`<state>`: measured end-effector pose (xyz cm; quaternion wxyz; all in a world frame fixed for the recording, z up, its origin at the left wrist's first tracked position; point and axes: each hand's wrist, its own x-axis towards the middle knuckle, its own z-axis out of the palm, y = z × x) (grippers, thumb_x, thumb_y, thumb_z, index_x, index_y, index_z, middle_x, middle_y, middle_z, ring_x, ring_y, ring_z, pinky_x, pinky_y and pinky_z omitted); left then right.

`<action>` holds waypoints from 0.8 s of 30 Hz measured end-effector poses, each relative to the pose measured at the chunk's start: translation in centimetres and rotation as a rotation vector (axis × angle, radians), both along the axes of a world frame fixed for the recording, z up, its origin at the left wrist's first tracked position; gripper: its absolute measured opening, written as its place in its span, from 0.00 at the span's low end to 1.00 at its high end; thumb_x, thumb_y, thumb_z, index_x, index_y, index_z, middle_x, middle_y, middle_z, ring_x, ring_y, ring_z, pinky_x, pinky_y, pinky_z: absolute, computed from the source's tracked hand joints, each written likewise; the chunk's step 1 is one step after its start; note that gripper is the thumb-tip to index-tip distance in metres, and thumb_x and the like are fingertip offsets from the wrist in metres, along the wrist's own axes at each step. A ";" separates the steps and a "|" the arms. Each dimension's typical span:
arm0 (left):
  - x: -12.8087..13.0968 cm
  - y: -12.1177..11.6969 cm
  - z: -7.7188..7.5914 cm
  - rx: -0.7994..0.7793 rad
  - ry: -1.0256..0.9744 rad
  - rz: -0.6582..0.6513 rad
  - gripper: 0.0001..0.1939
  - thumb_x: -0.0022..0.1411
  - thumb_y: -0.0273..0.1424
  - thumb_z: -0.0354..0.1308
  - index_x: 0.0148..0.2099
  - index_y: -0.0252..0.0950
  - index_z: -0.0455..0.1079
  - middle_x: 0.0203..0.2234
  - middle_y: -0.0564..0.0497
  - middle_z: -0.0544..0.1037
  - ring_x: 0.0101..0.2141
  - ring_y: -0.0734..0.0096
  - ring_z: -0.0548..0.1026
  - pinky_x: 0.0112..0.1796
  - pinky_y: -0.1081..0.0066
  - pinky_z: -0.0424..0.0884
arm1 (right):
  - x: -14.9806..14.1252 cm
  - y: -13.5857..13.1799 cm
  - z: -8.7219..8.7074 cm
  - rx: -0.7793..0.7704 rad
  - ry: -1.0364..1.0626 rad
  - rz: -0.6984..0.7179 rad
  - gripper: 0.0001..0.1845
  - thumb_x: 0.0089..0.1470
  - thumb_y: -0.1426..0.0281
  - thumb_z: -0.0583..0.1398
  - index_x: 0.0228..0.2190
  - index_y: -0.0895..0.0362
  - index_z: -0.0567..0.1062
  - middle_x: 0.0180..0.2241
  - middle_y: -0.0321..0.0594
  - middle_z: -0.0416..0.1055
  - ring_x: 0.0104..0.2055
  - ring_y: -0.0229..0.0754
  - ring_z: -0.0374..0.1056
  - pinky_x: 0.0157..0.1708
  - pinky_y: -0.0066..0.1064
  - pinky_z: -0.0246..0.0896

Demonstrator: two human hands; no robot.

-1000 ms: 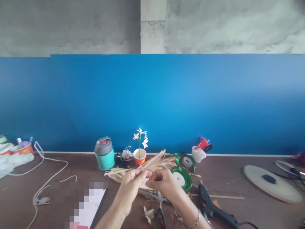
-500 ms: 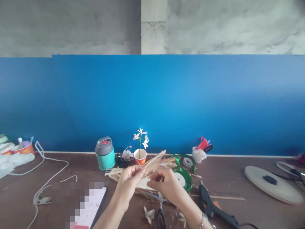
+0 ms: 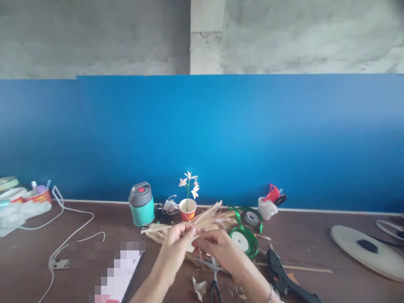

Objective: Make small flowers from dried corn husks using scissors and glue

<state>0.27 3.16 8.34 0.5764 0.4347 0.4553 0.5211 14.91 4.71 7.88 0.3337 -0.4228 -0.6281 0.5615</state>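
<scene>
My left hand (image 3: 177, 244) is closed in a pinch, with a thin pale strip, like dried husk, just showing at its fingertips. Close beside it, my right hand (image 3: 217, 248) has thumb and finger pressed together, its tips almost meeting the left ones; a narrow strand seems to hang under them. What lies between the fingertips is mostly hidden. Behind the hands spreads a pile of dried husk strips (image 3: 214, 213). Below them lie scissors (image 3: 215, 277) with dark handles and a curled husk scrap (image 3: 199, 288). A paper cup (image 3: 188, 215) holds a stem of pale artificial flowers (image 3: 189, 182).
Green ribbon spools (image 3: 244, 242) lie right of the pile, near a black glue gun (image 3: 285, 277). A teal container (image 3: 142, 210), a cup with red-handled tools (image 3: 267, 208), a round disc (image 3: 366, 252), a white cable (image 3: 75, 227) and a partly blurred tablet-like object (image 3: 128, 273) surround them.
My right hand has moved left, bringing its fingertips up to those of my left hand. The whole view has shifted slightly.
</scene>
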 end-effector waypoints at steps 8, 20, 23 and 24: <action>0.1 0.2 -0.2 -0.030 0.125 0.006 0.19 0.41 0.46 0.67 0.27 0.34 0.72 0.22 0.52 0.75 0.27 0.69 0.71 0.29 0.72 0.65 | -0.6 0.2 -0.6 -0.042 0.040 -0.151 0.12 0.38 0.65 0.66 0.14 0.59 0.72 0.14 0.33 0.66 0.18 0.32 0.54 0.20 0.25 0.47; 0.2 -0.5 0.6 0.007 0.118 0.019 0.16 0.47 0.43 0.64 0.27 0.34 0.73 0.22 0.52 0.75 0.29 0.67 0.70 0.33 0.71 0.61 | -0.8 -0.1 0.2 0.009 -0.001 -0.176 0.15 0.39 0.63 0.64 0.15 0.57 0.65 0.14 0.29 0.61 0.19 0.31 0.52 0.19 0.24 0.46; 0.1 0.0 0.1 0.015 0.074 0.036 0.13 0.44 0.39 0.67 0.25 0.34 0.72 0.23 0.52 0.75 0.29 0.69 0.70 0.33 0.72 0.61 | -0.8 -0.3 0.3 0.065 -0.071 -0.160 0.13 0.38 0.67 0.64 0.15 0.57 0.65 0.15 0.29 0.59 0.20 0.32 0.52 0.20 0.25 0.46; 0.0 0.1 0.0 0.023 0.060 0.044 0.13 0.44 0.39 0.67 0.24 0.34 0.72 0.24 0.52 0.75 0.29 0.69 0.70 0.34 0.72 0.62 | -0.7 -0.3 0.4 0.080 -0.106 -0.164 0.12 0.38 0.68 0.63 0.15 0.57 0.65 0.15 0.30 0.60 0.20 0.32 0.53 0.20 0.25 0.47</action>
